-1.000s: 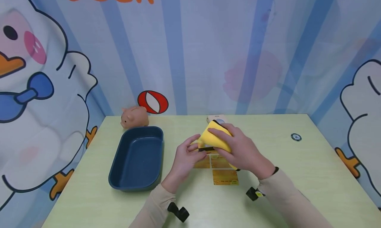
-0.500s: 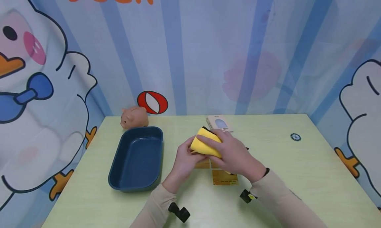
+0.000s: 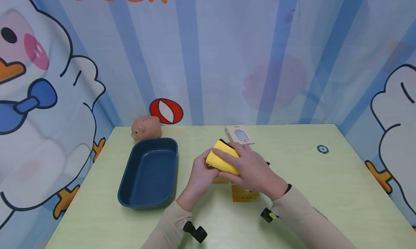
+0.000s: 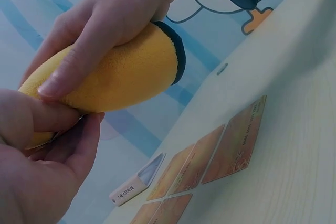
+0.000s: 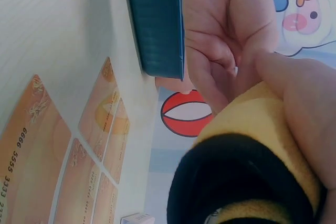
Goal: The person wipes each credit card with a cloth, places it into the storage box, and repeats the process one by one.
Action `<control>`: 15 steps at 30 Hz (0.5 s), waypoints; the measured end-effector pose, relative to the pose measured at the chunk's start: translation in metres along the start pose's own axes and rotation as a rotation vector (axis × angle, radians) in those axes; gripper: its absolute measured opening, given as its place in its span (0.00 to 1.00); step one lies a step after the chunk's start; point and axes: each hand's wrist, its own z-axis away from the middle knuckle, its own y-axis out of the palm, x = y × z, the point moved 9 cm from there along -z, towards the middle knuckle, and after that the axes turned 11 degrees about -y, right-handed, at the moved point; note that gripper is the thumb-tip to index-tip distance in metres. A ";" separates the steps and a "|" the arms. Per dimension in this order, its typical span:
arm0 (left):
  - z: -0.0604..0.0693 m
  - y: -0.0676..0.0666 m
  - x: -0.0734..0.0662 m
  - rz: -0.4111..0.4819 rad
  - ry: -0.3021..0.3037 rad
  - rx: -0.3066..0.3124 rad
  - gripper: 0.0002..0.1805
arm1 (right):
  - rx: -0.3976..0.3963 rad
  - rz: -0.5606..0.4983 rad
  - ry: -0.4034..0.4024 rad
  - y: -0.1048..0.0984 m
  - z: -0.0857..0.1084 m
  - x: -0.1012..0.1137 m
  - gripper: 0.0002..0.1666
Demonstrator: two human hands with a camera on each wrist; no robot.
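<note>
In the head view, a blue striped backdrop (image 3: 221, 54) with cartoon ducks is hanging behind a pale table (image 3: 308, 191). A blue tray (image 3: 147, 180) is sitting left of the hands, with a pink piggy bank (image 3: 147, 128) standing just behind it. A white box (image 3: 239, 134) is lying beyond the hands, and a round chip (image 3: 323, 149) is resting well off to the right. Gold cards (image 3: 245, 194) are lying beneath the hands, which are partly covering them. Above the table, the right hand (image 3: 251, 166) is gripping a bunched yellow cloth (image 3: 224, 158) with black edging, and the left hand (image 3: 201, 173) is meeting its left end.

In the left wrist view, the left hand's thumb and fingers are curling together, pinching the cloth's lower end; a thin shiny edge is showing there, too small to identify. The right hand is pressing the cloth from above.

In the right wrist view, the right hand's fingers are wrapping round the cloth, whose dark-edged fold is opening toward the camera.
</note>
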 end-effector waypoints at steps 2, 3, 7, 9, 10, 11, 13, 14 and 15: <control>0.000 0.000 -0.001 -0.012 0.009 -0.006 0.37 | -0.001 0.007 -0.007 0.001 -0.001 0.001 0.41; 0.000 -0.001 -0.001 -0.016 0.011 -0.008 0.37 | 0.000 0.013 -0.010 0.001 -0.001 0.002 0.41; 0.000 -0.001 0.000 -0.014 0.005 -0.011 0.39 | 0.009 0.031 -0.012 0.003 -0.001 0.002 0.40; -0.001 -0.001 0.001 -0.012 0.004 -0.014 0.41 | 0.016 0.042 -0.011 0.003 -0.001 0.003 0.38; -0.001 -0.002 0.002 -0.012 0.003 -0.017 0.41 | 0.019 0.049 -0.011 0.004 0.000 0.003 0.38; -0.001 -0.002 0.002 -0.014 0.004 -0.020 0.42 | 0.023 0.059 -0.011 0.004 0.000 0.003 0.37; -0.001 -0.002 0.003 -0.014 0.002 -0.025 0.42 | 0.032 0.079 -0.009 0.005 0.001 0.003 0.36; -0.001 -0.001 0.004 -0.012 0.001 -0.026 0.41 | 0.038 0.090 -0.006 0.006 0.002 0.003 0.36; -0.001 -0.001 0.004 -0.011 0.002 -0.026 0.41 | 0.044 0.100 -0.003 0.006 0.002 0.002 0.36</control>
